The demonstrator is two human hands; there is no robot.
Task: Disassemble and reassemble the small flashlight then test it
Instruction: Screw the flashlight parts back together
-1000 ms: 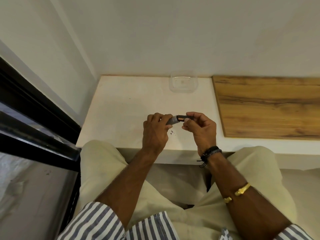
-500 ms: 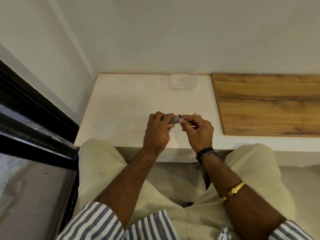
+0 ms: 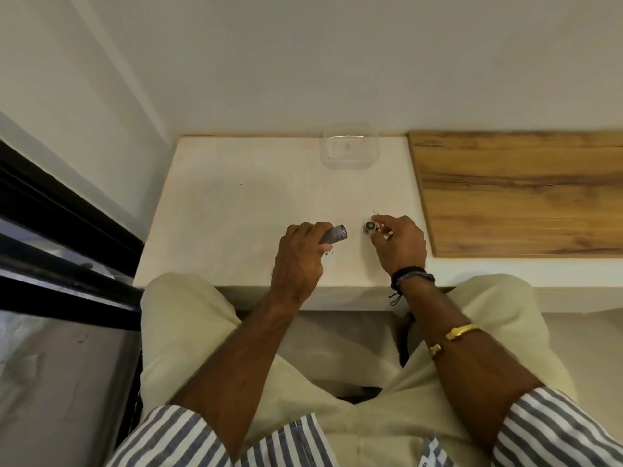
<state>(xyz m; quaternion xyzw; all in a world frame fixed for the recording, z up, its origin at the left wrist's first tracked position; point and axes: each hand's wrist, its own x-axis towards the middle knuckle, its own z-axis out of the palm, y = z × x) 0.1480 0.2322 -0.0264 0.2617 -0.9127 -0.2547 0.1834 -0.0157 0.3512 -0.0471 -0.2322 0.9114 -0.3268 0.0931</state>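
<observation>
My left hand [image 3: 300, 254] grips the grey flashlight body [image 3: 333, 234], whose threaded open end points right. A small round dark part of the flashlight [image 3: 369, 226], its end cap or head, is pinched in the fingertips of my right hand [image 3: 397, 244]. A gap of bare table separates the two pieces. Both hands hover just over the white table [image 3: 242, 210]. Most of the flashlight body is hidden inside my left fist.
A clear plastic container [image 3: 349, 146] stands at the back of the table against the wall. A wooden board [image 3: 522, 193] covers the table's right side. Small dark specks [image 3: 328, 253] lie on the table under my left hand. A dark window frame [image 3: 67, 230] runs along the left.
The two flashlight pieces were joined between my hands earlier. Now they are apart: my right hand has moved right with the small round part, while my left keeps the body.
</observation>
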